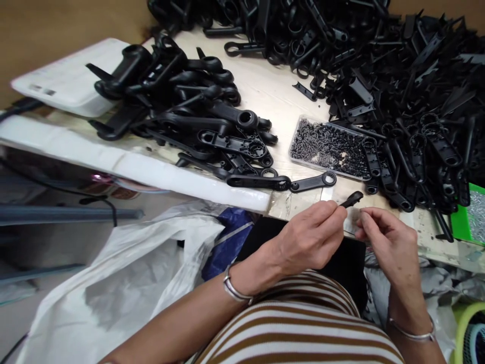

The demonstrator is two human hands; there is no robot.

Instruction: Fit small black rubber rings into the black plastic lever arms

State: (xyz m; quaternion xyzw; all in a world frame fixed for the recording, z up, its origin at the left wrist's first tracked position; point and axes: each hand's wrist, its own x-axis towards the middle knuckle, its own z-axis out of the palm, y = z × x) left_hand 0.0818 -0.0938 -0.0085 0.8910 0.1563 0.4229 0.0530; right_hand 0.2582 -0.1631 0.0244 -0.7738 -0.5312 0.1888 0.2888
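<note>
My left hand (pixel 308 237) pinches a small black plastic part (pixel 353 199), whose rounded end sticks out past the fingertips. Close by on the right, my right hand (pixel 394 245) has its thumb and forefinger pressed together near that end; whatever they hold is too small to make out. Just beyond the hands, a clear shallow tray (pixel 326 164) contains many tiny dark springs or similar small pieces. A black plastic arm with a ring end (pixel 313 182) lies at the table's near edge, left of the tray.
A heap of black plastic arms (pixel 182 106) lies on the left, beside a white box (pixel 71 76). Larger piles of black parts (pixel 409 91) cover the back and right. A green tray (pixel 462 222) with small metal pieces sits at far right. A white sack (pixel 125 283) hangs below the table.
</note>
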